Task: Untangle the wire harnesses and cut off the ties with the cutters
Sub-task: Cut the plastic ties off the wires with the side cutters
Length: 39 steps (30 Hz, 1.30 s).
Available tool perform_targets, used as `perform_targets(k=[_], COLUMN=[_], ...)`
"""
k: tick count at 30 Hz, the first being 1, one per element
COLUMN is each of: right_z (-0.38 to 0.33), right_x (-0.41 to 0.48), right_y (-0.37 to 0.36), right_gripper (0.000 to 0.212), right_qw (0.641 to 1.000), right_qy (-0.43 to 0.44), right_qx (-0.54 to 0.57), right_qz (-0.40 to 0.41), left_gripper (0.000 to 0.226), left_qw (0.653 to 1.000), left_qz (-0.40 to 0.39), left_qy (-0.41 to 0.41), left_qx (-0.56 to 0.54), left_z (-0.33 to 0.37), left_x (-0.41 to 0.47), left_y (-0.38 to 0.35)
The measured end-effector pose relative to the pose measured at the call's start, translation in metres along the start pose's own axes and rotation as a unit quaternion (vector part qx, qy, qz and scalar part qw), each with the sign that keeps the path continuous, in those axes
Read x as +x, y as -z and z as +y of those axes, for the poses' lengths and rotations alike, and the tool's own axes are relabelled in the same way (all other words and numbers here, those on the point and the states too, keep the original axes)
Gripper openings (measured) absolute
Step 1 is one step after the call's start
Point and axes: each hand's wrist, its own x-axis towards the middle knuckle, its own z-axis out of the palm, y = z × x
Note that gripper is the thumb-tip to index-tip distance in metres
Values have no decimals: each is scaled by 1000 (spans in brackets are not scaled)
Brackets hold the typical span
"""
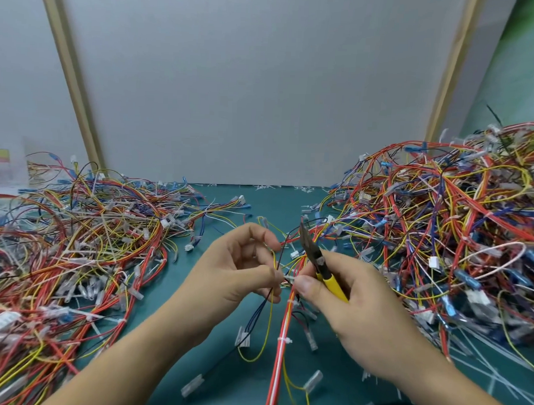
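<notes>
My left hand pinches thin yellow and black wires of a harness between thumb and fingers at the centre of the green mat. My right hand grips yellow-handled cutters, whose dark jaws point up and away, their tips just right of the left fingertips. My right thumb presses against the red and white wire bundle beside a white tie. Another white tie wraps the same bundle lower down. The harness hangs down toward the near edge.
A large tangle of coloured harnesses covers the mat on the left, and a taller heap rises on the right. Cut white tie scraps lie at lower right. A grey panel closes off the back; green mat shows between my arms.
</notes>
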Motion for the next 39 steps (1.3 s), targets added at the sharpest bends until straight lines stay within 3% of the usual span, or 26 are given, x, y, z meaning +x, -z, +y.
perform_targets(k=[8,11,14,18,23,39], right_z=[0,-5,-10,-14,-14,-17], right_x=[-2,-1,-2,-6,-8,-9], right_y=[5,7,15,13,6,4], right_gripper=[6,6,29,47,57,55], right_qw=[998,993,984,987,996,996], right_qy=[-37,-27,2,-18,-66,-86], right_qx=[44,46,46,125,55,4], right_qz=[35,106,173,95,4,-29], left_gripper=[39,59,72,63,62,61], left_qw=[996,998,997,994,993,993], left_qz=[-65,-23,38,58,51,24], left_qy=[-25,-42,-63,-92,-105,-111], left_qx=[56,38,14,27,30,32], left_z=[6,8,10,13,13,12], left_x=[-3,-2,0,-1,-1,-6], left_y=[6,7,10,11,10,4])
